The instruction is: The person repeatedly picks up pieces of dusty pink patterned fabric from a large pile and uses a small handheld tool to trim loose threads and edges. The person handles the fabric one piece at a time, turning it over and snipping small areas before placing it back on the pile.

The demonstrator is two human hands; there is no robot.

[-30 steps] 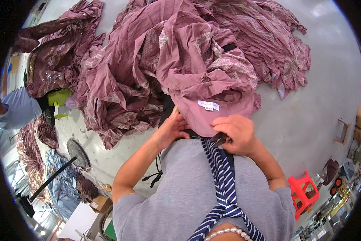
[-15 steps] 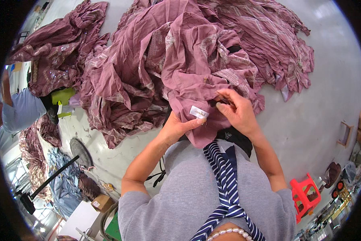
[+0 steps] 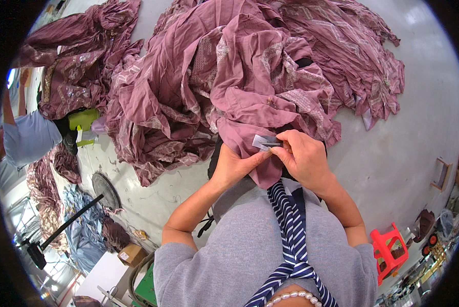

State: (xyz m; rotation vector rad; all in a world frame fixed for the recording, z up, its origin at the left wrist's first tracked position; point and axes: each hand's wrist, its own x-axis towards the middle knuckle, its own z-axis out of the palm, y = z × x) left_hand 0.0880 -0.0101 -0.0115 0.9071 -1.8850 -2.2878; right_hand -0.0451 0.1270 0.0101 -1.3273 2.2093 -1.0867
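A mauve garment (image 3: 242, 125) with silvery patterned bands lies heaped in front of me, its near edge drawn up to my waist. My left hand (image 3: 232, 166) is closed on that edge, thumb on top, just below a small white label (image 3: 259, 141). Close on the right, my right hand (image 3: 307, 159) is closed around what looks like small dark metal thread snips (image 3: 274, 144). Their tips lie over the label, near my left thumb. Most of the snips is hidden by my fingers.
More mauve garments (image 3: 360, 66) spread over the grey floor (image 3: 393, 153). A person in a light blue top (image 3: 32, 137) is at the left, beside more mauve cloth. Also around me are a round black base with a pole (image 3: 106, 190), blue cloth (image 3: 84, 225) and a red stool (image 3: 389, 253).
My right hand has come down from the cloth to the label, and the dark snips now show across it. My left hand keeps its hold on the edge; the view has shifted slightly.
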